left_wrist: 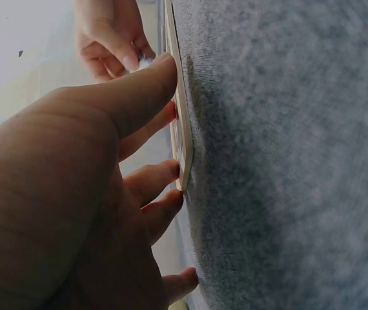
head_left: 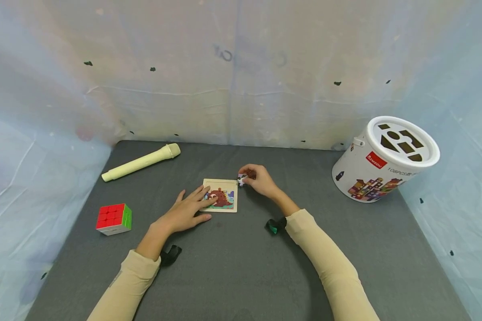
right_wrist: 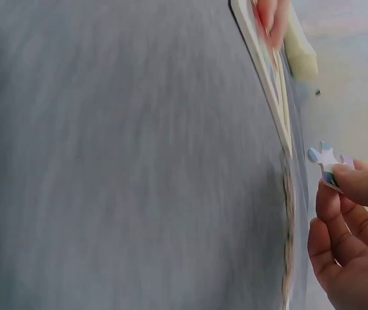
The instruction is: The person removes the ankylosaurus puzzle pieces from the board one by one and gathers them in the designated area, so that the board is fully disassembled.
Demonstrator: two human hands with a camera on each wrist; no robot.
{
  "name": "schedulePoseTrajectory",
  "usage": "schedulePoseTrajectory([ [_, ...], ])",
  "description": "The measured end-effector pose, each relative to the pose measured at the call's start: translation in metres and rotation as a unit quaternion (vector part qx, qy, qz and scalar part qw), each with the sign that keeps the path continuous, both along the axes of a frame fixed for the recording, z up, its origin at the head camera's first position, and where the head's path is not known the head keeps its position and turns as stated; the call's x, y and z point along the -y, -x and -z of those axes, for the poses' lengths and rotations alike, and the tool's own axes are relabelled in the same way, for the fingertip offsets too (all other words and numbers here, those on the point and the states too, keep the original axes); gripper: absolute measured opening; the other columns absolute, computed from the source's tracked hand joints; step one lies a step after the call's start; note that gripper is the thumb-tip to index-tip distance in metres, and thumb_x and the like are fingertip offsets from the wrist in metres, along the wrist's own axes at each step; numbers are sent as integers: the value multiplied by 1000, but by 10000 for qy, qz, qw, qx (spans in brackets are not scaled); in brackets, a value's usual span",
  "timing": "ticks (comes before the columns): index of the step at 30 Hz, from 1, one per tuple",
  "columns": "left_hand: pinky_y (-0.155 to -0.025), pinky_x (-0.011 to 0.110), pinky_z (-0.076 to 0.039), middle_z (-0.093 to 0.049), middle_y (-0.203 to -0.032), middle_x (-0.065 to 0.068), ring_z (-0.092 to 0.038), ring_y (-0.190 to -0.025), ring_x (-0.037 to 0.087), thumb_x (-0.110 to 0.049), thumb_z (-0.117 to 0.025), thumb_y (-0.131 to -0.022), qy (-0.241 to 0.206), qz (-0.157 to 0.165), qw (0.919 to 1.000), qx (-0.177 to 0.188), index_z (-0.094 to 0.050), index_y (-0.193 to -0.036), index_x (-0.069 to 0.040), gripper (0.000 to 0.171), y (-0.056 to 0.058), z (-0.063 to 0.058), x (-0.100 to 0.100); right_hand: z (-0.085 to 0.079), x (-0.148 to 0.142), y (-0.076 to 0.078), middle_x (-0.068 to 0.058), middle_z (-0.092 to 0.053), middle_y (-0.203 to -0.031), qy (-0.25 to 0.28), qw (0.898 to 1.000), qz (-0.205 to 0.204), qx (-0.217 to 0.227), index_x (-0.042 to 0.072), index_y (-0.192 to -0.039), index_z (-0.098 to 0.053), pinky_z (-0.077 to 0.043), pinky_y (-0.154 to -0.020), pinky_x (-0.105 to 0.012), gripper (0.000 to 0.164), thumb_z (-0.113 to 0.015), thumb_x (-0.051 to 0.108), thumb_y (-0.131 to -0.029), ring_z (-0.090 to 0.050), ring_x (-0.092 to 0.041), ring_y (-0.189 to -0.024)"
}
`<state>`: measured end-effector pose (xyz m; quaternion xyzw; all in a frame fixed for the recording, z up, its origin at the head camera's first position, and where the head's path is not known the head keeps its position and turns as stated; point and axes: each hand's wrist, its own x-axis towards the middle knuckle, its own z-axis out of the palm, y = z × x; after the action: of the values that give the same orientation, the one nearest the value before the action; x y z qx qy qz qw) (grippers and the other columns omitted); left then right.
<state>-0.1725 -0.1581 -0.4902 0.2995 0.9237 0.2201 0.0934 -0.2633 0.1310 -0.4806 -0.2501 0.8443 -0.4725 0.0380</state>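
Note:
A small wooden jigsaw board (head_left: 236,196) with a light frame lies flat on the table; its picture has a brown animal. Across its left part rests my left hand (head_left: 184,211), fingers spread and fairly straight, covering some of the picture. In the left wrist view, fingertips touch the board's edge (left_wrist: 188,155). Just off the board's upper right corner, my right hand (head_left: 261,180) pinches a jigsaw piece (right_wrist: 327,159) between thumb and fingers. That piece is whitish with dark and coloured patches, and in the right wrist view it is held tilted above the table.
A red, green and white puzzle cube (head_left: 111,218) sits at the left. Behind it lies a pale yellow microphone-shaped stick (head_left: 142,164). A white bucket (head_left: 369,174) with a shape-hole lid stands at the right. Plastic sheeting (head_left: 233,89) hangs around the dark grey table (head_left: 241,267).

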Motion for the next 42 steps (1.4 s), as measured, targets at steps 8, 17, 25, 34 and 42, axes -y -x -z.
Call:
schedulePoseTrajectory([
  [8,-110,74,-4,-23,-163,15,-13,-151,35,-36,-64,-98,-32,5,10000,11,-43,-153,-18,61,0,0,0,-1,-46,3,-21,-67,-114,-63,9987,480,137,-6,-115,-68,-50,-73,-34,23,-64,-8,-92,-62,-29,-88],
  [17,-110,74,-3,-22,-163,14,-12,-152,35,-36,-63,-99,-5,-9,10000,86,-43,-153,-20,61,0,1,0,0,-78,1,-23,-67,-115,-226,9951,877,384,-7,-116,-67,-48,-73,-34,23,-62,-9,-93,-62,-32,-89],
  [25,-110,74,-3,-23,-163,15,-13,-151,36,-35,-64,-98,-133,-24,9999,79,-44,-153,-18,61,0,0,0,1,-84,1,-21,-67,-111,-437,9938,963,341,-5,-115,-68,-47,-73,-36,22,-63,-8,-94,-60,-29,-88],
  [34,-110,74,-2,-22,-163,15,-12,-152,35,-35,-64,-98,-135,-14,9999,56,-44,-153,-18,61,1,3,0,3,-85,-1,-17,-64,-107,-966,9916,861,-17,-4,-117,-68,-45,-70,-36,29,-72,-5,-88,-55,-24,-81],
  [42,-109,74,-2,-23,-163,15,-12,-151,35,-35,-65,-98,-160,-10,9999,52,-45,-152,-18,61,0,2,0,2,-84,-3,-19,-62,-112,-976,9927,708,54,-5,-120,-64,-44,-71,-37,32,-71,-5,-89,-54,-26,-83],
])
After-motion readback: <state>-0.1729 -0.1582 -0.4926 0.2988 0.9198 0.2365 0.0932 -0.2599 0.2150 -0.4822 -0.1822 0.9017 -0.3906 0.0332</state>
